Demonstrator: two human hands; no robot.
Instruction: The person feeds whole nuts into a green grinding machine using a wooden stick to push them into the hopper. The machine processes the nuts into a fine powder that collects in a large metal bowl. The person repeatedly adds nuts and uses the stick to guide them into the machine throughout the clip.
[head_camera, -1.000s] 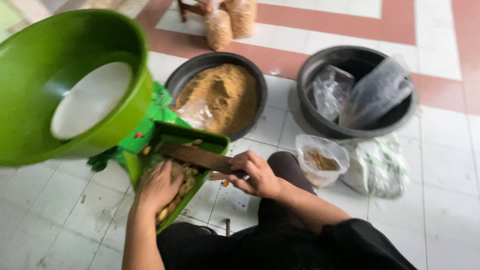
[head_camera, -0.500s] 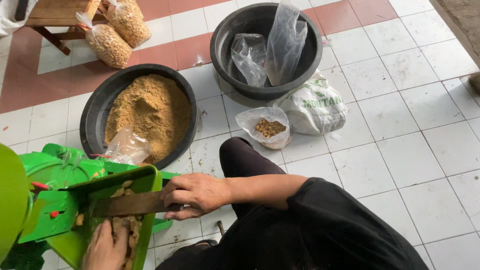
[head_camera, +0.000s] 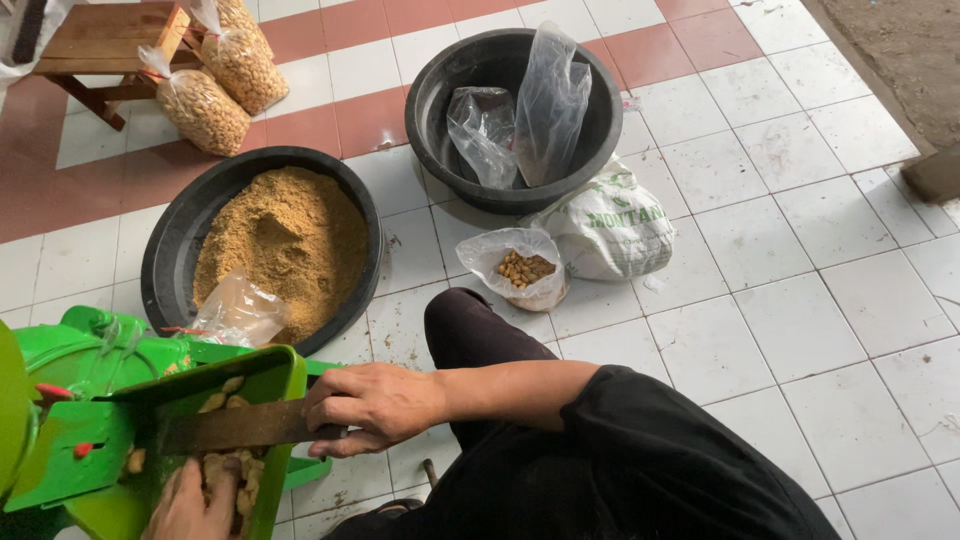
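Gripping a flat blade (head_camera: 235, 425) as before, the right hand (head_camera: 375, 405) is closed; the left hand (head_camera: 190, 505) still presses nuts (head_camera: 225, 470), fingers loosely curled, in the green chute (head_camera: 275, 400).

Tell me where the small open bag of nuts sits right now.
In the head view, the small open bag of nuts sits on the tiled floor at centre, touching the white sack, just beyond the person's knee.
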